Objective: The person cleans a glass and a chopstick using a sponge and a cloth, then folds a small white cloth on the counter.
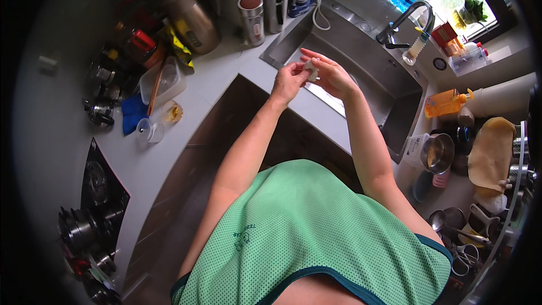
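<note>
Both hands meet over the near left corner of the steel sink (355, 40). Between them is a small, crumpled white lump (312, 70); its material is unclear. My left hand (289, 79) pinches it from the left with thumb and fingers. My right hand (332, 77) has its thumb and fingertips on the lump from the other side, with one finger stretched out past it. The fingers partly hide the lump. Below the hands, a flat white piece (328, 98) lies along the sink's near edge. A black faucet (406, 17) rises behind the sink.
Two metal flasks (253, 21) (275, 4) and a large thermos jug (192, 21) stand on the left counter. Nearby are a plastic tub (171, 82), chopsticks (156, 89) and a small glass (172, 111). An orange pump bottle (444, 102) and a steel bowl (442, 152) are at right.
</note>
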### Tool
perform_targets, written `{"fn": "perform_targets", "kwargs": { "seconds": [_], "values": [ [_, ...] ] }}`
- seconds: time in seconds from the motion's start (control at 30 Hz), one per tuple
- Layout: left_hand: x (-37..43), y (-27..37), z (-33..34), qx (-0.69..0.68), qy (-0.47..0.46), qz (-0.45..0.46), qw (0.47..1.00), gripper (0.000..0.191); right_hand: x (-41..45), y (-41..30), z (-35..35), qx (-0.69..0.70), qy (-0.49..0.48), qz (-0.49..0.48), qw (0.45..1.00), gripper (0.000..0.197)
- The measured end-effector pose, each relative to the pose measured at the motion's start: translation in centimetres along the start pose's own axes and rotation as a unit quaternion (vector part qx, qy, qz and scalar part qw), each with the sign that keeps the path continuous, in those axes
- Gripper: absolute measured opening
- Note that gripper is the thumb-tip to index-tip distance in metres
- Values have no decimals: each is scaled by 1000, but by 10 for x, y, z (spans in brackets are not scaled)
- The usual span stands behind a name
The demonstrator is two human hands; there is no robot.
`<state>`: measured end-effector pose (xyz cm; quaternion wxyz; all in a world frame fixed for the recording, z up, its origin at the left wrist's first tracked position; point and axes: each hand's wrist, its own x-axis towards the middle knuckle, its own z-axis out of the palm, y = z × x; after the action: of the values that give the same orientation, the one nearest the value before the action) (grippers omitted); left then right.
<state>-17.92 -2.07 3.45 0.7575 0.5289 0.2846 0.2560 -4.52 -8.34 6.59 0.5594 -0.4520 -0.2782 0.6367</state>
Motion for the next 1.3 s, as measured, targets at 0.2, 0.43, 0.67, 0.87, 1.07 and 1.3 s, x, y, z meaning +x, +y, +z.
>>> {"fn": "perform_targets", "kwargs": {
  "seconds": [0.2, 0.43, 0.67, 0.87, 1.07, 1.3],
  "values": [
    [-33, 4, -64, 27, 35, 12, 999, 15, 7, 26, 44, -98, 33, 30, 994, 31],
    [-67, 5, -106, -56, 103, -15, 993, 11, 26, 44, 80, -156, -4, 27, 987, 27],
    [-88, 19, -143, -173, 231, 64, 955, 11, 61, 52, 98, -176, -63, 62, 980, 17],
    [-109, 29, -155, -241, 264, 136, 924, 13, 84, 43, 115, -82, -94, 8, 992, 9],
    [-117, 35, -144, -243, 339, 161, 895, 13, 94, 46, 127, -258, -160, -28, 952, 16],
    [-119, 47, -135, -84, 371, 205, 902, 16, 84, 48, 164, -275, -181, -61, 942, 17]
  ]
}}
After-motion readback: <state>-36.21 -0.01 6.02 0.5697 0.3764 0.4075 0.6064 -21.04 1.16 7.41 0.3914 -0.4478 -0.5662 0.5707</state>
